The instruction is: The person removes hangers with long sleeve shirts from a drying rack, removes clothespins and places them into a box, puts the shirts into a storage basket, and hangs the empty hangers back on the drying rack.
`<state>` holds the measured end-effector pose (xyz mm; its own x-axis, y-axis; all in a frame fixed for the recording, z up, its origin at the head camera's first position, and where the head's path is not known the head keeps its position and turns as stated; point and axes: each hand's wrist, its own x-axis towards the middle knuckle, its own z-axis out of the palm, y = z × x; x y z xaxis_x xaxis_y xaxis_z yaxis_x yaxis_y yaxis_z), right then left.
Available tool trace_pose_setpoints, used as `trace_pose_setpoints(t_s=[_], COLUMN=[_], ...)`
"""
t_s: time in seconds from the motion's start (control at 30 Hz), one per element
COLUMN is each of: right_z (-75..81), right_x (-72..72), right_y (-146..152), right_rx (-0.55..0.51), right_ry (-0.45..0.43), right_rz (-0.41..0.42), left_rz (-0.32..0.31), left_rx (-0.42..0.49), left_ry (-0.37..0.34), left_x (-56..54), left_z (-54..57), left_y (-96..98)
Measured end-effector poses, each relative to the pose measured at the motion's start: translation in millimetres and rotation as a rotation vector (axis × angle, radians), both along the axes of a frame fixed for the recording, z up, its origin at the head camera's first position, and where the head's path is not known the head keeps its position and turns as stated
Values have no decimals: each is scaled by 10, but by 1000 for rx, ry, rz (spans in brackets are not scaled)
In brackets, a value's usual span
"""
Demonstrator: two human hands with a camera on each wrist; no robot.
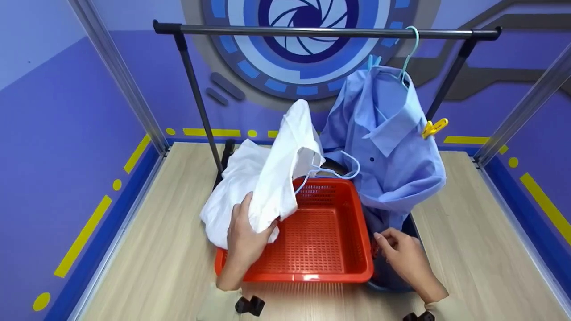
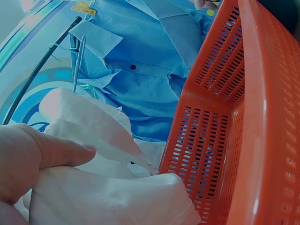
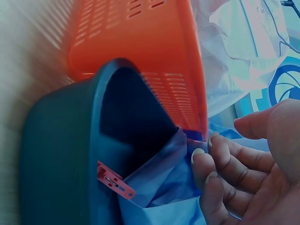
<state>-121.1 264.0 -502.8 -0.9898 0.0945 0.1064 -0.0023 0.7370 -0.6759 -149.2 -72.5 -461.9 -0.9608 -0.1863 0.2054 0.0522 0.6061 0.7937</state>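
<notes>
My left hand point(image 1: 245, 238) grips a bunched white shirt point(image 1: 276, 165) over the left side of a red basket point(image 1: 308, 277). In the left wrist view the thumb point(image 2: 65, 152) lies on the white cloth. A pale blue hanger point(image 1: 329, 171) sticks out of that shirt's collar. To the right, my right hand point(image 1: 403, 254) hovers by the basket's right edge with loosely bent fingers and nothing in them. Beside it a blue shirt point(image 1: 397, 174) hangs from a mint hanger point(image 1: 416, 42). A yellow clothespin point(image 1: 433, 129) clips its shoulder.
A black clothes rail point(image 1: 285, 30) spans the back. Right of the basket stands a dark bin point(image 3: 56, 154) with a red clothespin point(image 3: 116, 181) at its rim; the blue shirt's lower part reaches into it. Everything stands on a wooden surface point(image 1: 156, 249) between purple panels.
</notes>
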Motion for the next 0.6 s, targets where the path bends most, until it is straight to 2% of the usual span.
trace_pose_setpoints(t_s=[0.27,0.6], right_z=[41,87], right_x=[-43,-86], right_y=[-56,-124], right_rx=[-45,-78], right_ry=[11,78], right_rz=[11,24], left_rz=[-8,-16], left_rx=[-15,-19], left_ry=[4,-4], left_x=[3,5], left_z=[8,2], left_y=[-2,-6])
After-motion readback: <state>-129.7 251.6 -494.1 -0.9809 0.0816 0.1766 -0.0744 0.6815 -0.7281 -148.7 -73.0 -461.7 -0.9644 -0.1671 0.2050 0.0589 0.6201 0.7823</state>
